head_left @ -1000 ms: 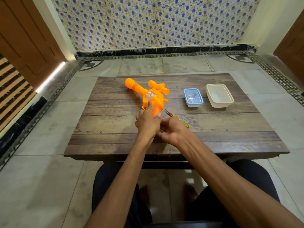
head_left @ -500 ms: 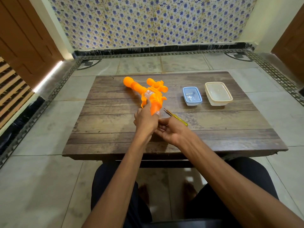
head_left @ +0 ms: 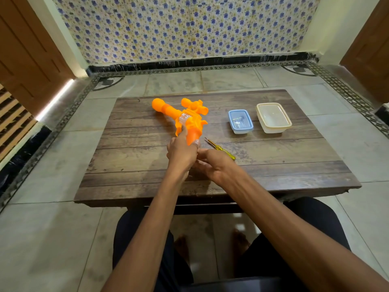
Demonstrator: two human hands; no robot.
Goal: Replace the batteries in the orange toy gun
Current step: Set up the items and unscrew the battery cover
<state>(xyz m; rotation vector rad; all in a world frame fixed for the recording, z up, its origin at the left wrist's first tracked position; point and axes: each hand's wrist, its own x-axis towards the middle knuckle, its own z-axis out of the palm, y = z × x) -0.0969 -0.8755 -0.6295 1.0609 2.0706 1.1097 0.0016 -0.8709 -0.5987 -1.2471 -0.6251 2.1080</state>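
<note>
The orange toy gun (head_left: 185, 118) lies on the wooden table (head_left: 134, 157), barrel toward the far left, scope toward the back. My left hand (head_left: 182, 151) is wrapped around the gun's grip, forefinger stretched up along the body. My right hand (head_left: 214, 164) sits close against the left at the butt of the grip, fingers curled; what it touches is hidden. A yellow-handled screwdriver (head_left: 221, 149) lies on the table just beyond my right hand.
A small blue container (head_left: 240, 121) with small metal parts inside and a larger cream container (head_left: 273, 117) stand at the table's back right. My knees are under the near table edge. Tiled floor surrounds the table.
Both hands and the gun stay nearly where they were. My left forefinger now reaches further up the gun body. The view has shifted slightly.
</note>
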